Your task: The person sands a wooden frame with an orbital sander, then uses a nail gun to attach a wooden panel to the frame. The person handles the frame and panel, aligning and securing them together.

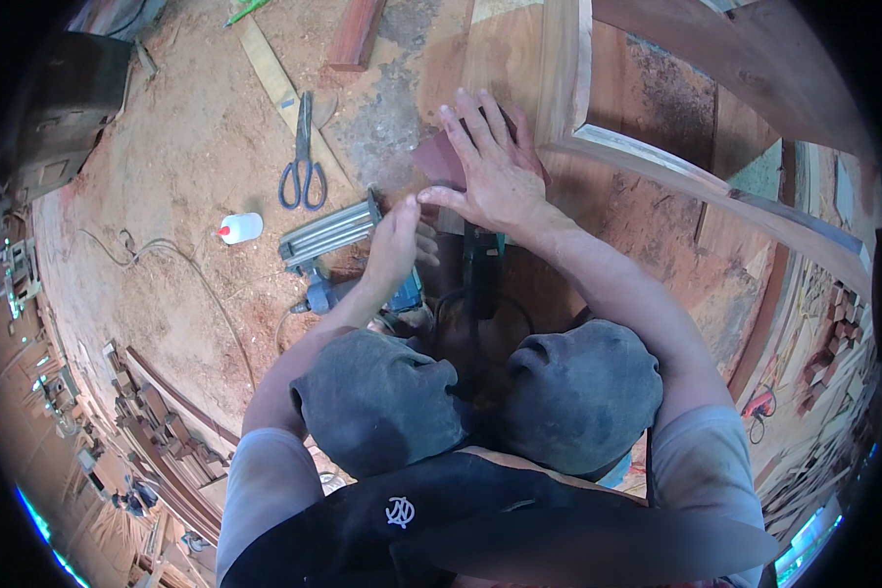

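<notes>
My right hand (495, 167) lies flat with its fingers stretched over a reddish-brown sheet that looks like sandpaper (435, 160), on a wooden surface. Its thumb points toward my left hand (396, 245), which is held side-on with the fingers loosely apart and nothing visible in them. Below and beside the left hand lies a blue nail gun (333, 235) with a grooved silver magazine. Black-handled scissors (304, 157) rest further left, partly over a flat pale wooden strip (269, 71). A dark tool (482, 269) stands between my knees, partly hidden.
A curved wooden frame (686, 167) rises at the right. A white bottle with a red tip (242, 228) lies left of the nail gun, near a thin hose (201, 279). A reddish wood block (357, 35) lies at the far side. Wood offcuts (157, 412) are piled at lower left.
</notes>
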A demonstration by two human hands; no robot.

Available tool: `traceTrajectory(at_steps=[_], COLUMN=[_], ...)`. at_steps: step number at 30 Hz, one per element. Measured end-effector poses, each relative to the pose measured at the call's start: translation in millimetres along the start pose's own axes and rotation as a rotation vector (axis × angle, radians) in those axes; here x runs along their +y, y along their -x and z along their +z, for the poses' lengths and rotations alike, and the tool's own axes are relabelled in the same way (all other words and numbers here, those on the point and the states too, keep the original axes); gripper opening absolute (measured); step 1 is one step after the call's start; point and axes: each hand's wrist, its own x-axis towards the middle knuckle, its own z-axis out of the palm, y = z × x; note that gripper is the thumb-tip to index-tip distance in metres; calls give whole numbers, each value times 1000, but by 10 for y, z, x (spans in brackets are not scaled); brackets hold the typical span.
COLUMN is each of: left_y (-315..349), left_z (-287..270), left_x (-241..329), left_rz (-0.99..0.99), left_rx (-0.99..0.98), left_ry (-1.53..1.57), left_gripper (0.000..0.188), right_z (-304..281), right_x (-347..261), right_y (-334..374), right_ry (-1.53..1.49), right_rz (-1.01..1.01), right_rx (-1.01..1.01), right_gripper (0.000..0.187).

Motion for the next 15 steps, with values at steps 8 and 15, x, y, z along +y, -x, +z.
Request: traceTrajectory(at_steps=[8,15], left_y=[-13,-255], left_z=[713,691], left_x=[-125,-165], left_rz=[183,5], left_rx=[37,-46], left_ry=[-889,-866], left_gripper=[97,93], right_z=[80,-10], right_x=[-60,-89], right_y=[-22,-54], right_ry=[33,-247], right_rz=[78,163], right_rx=[53,144], right_gripper=[95,88])
